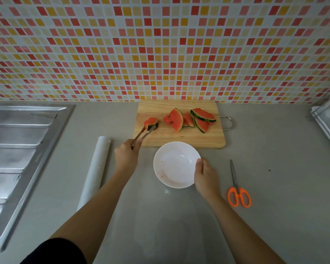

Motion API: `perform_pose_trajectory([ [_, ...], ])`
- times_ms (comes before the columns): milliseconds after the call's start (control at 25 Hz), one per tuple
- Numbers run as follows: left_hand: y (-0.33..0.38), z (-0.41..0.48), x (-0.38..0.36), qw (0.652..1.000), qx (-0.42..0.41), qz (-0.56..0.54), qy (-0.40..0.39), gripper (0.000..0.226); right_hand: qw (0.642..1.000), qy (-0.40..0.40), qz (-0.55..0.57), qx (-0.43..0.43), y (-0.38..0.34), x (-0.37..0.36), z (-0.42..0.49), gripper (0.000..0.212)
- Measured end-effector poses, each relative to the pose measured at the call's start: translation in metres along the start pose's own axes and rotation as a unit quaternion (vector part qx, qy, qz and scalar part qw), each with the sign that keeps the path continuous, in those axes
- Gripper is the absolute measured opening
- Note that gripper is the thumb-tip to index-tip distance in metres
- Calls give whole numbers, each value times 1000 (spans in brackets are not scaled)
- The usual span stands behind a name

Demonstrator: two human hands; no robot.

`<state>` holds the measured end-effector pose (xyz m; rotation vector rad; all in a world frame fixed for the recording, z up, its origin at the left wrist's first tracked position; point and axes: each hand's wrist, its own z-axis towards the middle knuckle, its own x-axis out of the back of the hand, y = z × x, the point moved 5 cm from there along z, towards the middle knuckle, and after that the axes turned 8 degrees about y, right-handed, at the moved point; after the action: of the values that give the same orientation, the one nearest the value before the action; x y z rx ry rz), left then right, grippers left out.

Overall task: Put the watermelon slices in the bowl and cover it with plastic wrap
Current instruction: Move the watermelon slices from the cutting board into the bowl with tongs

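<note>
Midway through a kitchen job, a person's left hand (127, 153) squeezes a pair of metal tongs (144, 134), and the tips pinch one watermelon slice (151, 123) by its rind end at the left edge of a wooden cutting board (179, 139). Whether the slice has left the wood cannot be told from this angle. The right hand (205, 176) grips the near right rim of a white bowl (171, 168), thumb hooked over the edge, seemingly to steady the bowl for the drop.

The bowl sits just in front of the board, which keeps the trip for each piece short. It holds no fruit, only faint pink smears. Several other slices (191, 120) lie heaped toward the right of the board, overlapping one another, so most of the loading is judged to be ahead.

A roll of plastic wrap (95, 168) lies untouched on the grey countertop (274, 149) to the left of the left hand, between it and a steel sink (17, 149). Orange-handled scissors (238, 189) rest closed to the right of the bowl, well apart from it. Both look staged for the covering step, one tool on each side, within reach. A mosaic tile wall (160, 44) in red, yellow and pink fills the background.
</note>
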<state>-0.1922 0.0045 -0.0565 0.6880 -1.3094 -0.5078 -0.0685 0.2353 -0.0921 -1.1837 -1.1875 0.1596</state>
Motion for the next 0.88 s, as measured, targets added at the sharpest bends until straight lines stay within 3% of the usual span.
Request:
perform_pose_trajectory([
  [120, -1, -8, 9, 1000, -18, 12, -9, 43, 1000, 2, -3, -1, 0, 0, 0, 30],
  [360, 5, -5, 11, 999, 40, -12, -26, 51, 1000, 1, 5, 1, -3, -1, 1, 33],
  [560, 7, -11, 19, 990, 55, -119, -49, 51, 1000, -5, 7, 1, -4, -1, 1, 31],
  [720, -1, -22, 22, 967, 122, -213, -67, 36, 1000, -4, -1, 1, -3, -2, 3, 32],
  [880, 7, -13, 27, 958, 126, -240, -97, 35, 1000, -6, 3, -2, -4, -2, 3, 32],
])
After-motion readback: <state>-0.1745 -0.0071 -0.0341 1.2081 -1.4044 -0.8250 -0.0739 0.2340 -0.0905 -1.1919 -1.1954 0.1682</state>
